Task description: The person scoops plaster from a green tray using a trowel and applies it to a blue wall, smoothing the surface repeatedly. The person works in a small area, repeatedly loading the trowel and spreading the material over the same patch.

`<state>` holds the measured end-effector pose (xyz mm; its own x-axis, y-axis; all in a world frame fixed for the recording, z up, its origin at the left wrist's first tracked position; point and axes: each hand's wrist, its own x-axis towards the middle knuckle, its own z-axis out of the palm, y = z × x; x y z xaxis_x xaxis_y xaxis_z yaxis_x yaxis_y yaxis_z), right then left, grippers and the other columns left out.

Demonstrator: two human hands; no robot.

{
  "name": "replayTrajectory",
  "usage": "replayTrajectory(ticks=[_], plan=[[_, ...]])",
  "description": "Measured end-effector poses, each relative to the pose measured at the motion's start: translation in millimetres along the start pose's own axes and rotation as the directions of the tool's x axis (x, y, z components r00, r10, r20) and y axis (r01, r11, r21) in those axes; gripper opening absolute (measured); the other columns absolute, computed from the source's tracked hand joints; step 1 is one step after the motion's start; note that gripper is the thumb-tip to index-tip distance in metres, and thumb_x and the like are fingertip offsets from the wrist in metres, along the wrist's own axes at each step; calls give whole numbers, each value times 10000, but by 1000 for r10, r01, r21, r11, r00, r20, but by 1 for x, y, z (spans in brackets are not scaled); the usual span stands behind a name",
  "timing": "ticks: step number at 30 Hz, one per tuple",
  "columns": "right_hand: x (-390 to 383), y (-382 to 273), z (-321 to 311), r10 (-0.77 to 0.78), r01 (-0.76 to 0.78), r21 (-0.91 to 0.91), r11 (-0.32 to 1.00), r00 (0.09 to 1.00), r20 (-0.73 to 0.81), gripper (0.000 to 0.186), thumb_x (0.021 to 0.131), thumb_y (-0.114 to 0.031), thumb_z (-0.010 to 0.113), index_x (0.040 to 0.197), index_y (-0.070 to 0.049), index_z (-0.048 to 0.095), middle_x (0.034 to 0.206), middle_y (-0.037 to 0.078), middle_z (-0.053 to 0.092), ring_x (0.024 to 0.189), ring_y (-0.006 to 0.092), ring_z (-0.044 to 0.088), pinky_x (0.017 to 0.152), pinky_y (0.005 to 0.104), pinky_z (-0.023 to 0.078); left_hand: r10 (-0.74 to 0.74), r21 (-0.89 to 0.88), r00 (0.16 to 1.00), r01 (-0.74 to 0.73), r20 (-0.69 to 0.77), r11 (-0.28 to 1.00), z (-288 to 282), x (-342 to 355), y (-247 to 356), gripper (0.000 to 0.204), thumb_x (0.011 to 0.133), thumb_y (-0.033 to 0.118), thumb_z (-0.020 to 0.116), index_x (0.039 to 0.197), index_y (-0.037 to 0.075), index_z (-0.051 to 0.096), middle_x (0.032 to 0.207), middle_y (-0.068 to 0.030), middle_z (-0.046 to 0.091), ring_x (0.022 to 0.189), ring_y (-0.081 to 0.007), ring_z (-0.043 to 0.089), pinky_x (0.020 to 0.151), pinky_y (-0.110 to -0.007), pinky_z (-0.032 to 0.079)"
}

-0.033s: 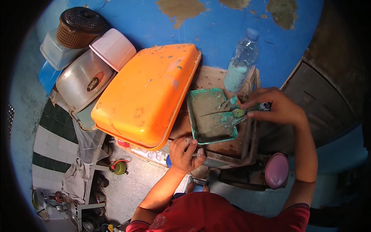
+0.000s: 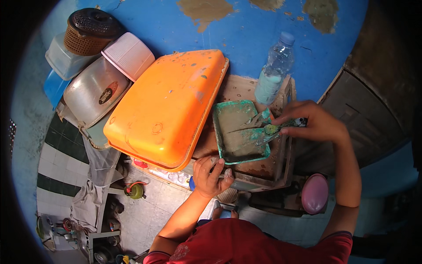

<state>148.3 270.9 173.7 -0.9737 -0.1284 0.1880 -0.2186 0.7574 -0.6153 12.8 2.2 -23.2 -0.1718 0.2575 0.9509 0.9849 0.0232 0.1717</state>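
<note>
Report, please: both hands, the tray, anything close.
Right hand grips scrapers over tray. Left hand at tray's near edge. Tray holds grey paste. Close by: bottle beyond, orange basin left.

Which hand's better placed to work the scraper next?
Right, most likely: the right hand already grips the scraper, blade over the green-rimmed tray. The left hand has no visible tool, at the tray's near edge.

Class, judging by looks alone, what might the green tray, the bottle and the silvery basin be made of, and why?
Green tray: possibly plastic, finish largely hidden by grey paste; corners look moulded.
Bottle: probably clear, glossy plastic; transparent wall, bright highlights.
Silvery basin: likely metal; satin grey sheen.
</note>
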Motion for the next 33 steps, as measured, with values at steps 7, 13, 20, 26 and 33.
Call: replayTrajectory(ticks=[7,13,20,26,33], plan=[[-1,1,2,-7,6,49,999,999,33,295,853,-79,752,1145,-56,722,1035,91,700,984,200,653,864,334,504,14,-4,999,-13,37,1000,-1,1,0,503,775,151,668,1263,61,585,1069,-161,571,863,-351,604,750,-450,509],[-5,-7,-3,55,-55,67,996,998,15,295,854,-53,738,1149,-56,723,1024,84,697,963,184,645,852,322,498,7,-1,1000,-7,24,1000,-1,1,0,468,794,204,686,1233,62,608,1055,-147,588,857,-336,612,748,-438,507],[-7,-11,-13,127,-129,15,992,990,68,297,861,-50,730,1158,-64,724,985,75,693,934,174,637,842,312,492,-2,2,1000,2,-7,1000,1,2,0,427,840,303,698,1190,65,642,1039,-118,608,851,-308,627,755,-420,504],[-5,1,-5,175,-184,82,979,978,111,282,872,-51,725,1154,-65,724,1000,74,693,935,168,637,838,313,493,1,6,1000,-1,1,1000,0,2,0,425,833,285,702,1191,64,638,1042,-119,608,848,-300,630,754,-417,505],[-2,4,2,83,-90,113,990,995,62,284,873,-43,721,1156,-63,722,1010,80,693,959,171,644,855,320,498,0,-3,1000,0,-1,1000,1,2,0,434,820,262,706,1200,65,634,1054,-122,605,853,-299,630,755,-415,506]])
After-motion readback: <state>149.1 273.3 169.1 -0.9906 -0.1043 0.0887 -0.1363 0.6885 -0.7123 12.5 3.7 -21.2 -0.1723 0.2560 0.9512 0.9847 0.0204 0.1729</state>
